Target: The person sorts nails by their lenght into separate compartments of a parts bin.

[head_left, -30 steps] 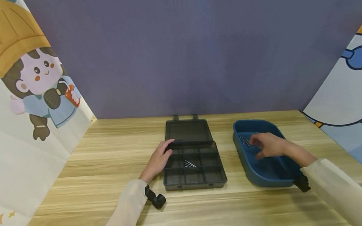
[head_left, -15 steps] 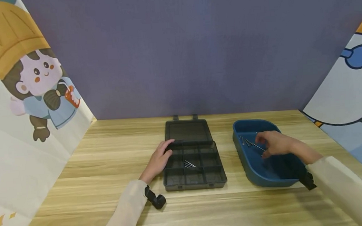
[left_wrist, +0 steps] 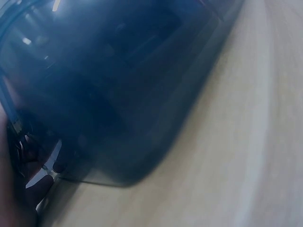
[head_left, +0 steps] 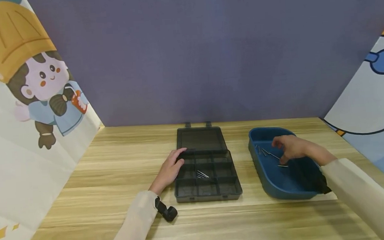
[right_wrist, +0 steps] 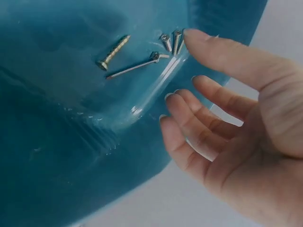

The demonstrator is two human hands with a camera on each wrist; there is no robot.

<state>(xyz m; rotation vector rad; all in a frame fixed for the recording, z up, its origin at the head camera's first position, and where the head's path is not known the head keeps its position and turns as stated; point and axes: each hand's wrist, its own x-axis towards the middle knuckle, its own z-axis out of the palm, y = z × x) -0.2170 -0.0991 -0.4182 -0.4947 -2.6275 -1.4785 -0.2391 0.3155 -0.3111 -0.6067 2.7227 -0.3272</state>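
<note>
My right hand (head_left: 289, 149) is over the blue bin (head_left: 265, 187), thumb and fingers apart with nothing between them. In the right wrist view, a gold screw (right_wrist: 113, 53), a long silver bolt (right_wrist: 132, 69) and several shorter bolts (right_wrist: 166, 42) lie in the bin, beyond the fingertips. My left hand (head_left: 167, 171) rests along the left edge of the dark divided box (head_left: 208, 198), fingers loosely bent. Several thin silver screws (head_left: 202, 174) lie in its middle compartment. The left wrist view shows the box wall (left_wrist: 118, 156) close up, with fingers beside it.
The box's lid (head_left: 201, 138) lies folded back behind it. Wood tabletop (head_left: 248, 223) runs between box and bin and along the front. A grey-purple panel (head_left: 194, 57) closes off the back, with printed walls at both sides.
My right hand drew back to the right inside the bin, then moved slightly away from me, uncovering more screws. My left hand stays at the box. The head view has shifted slightly.
</note>
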